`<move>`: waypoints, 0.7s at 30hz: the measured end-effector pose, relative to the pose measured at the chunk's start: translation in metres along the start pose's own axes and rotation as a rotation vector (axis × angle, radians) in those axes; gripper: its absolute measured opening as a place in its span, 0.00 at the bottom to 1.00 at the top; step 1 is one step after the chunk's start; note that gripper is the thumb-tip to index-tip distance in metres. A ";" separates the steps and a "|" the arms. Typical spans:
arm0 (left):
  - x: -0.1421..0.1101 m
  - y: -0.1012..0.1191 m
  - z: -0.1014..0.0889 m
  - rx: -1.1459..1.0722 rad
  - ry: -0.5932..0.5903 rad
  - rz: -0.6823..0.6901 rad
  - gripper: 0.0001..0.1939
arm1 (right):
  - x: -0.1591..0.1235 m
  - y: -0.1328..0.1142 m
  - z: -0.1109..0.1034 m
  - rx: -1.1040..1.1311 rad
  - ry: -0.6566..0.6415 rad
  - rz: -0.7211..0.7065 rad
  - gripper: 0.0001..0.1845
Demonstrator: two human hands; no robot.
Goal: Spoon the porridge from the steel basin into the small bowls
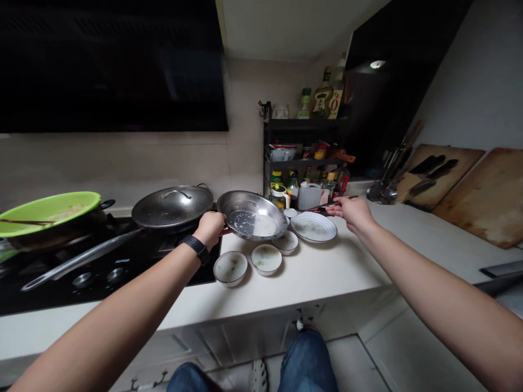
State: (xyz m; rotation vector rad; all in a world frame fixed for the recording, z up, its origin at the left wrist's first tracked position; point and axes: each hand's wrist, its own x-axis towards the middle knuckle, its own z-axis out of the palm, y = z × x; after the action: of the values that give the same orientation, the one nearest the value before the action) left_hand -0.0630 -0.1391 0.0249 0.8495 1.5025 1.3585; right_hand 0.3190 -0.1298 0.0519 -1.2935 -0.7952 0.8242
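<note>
My left hand (211, 226), a black band on its wrist, is closed on the rim of a steel basin (252, 215) with white residue, held tilted above the counter. My right hand (352, 211) is closed on a pair of dark chopsticks (327, 205) that point left over a white patterned plate (314, 227). Three small white bowls (266, 258) stand in a row under and in front of the basin.
A lidded steel wok (174, 206) with a long handle sits on the black hob (102, 272). A green basin (47, 209) rests on a pot at left. A black rack (304, 158) holds bottles. Cutting boards (482, 190) and knives lean at right.
</note>
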 end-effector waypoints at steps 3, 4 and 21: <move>0.000 0.002 0.001 0.007 0.008 0.001 0.09 | 0.011 0.005 -0.020 -0.025 0.067 -0.019 0.07; 0.000 0.002 0.001 0.008 0.011 0.003 0.09 | 0.015 0.009 -0.027 -0.036 0.083 -0.024 0.06; 0.002 0.000 0.000 0.039 -0.005 0.036 0.10 | -0.003 0.051 -0.056 -1.019 -0.418 -1.076 0.17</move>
State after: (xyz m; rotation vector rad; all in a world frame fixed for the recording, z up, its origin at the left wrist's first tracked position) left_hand -0.0634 -0.1372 0.0245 0.9079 1.5210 1.3561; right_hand 0.3626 -0.1550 -0.0047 -1.2364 -2.1553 -0.2875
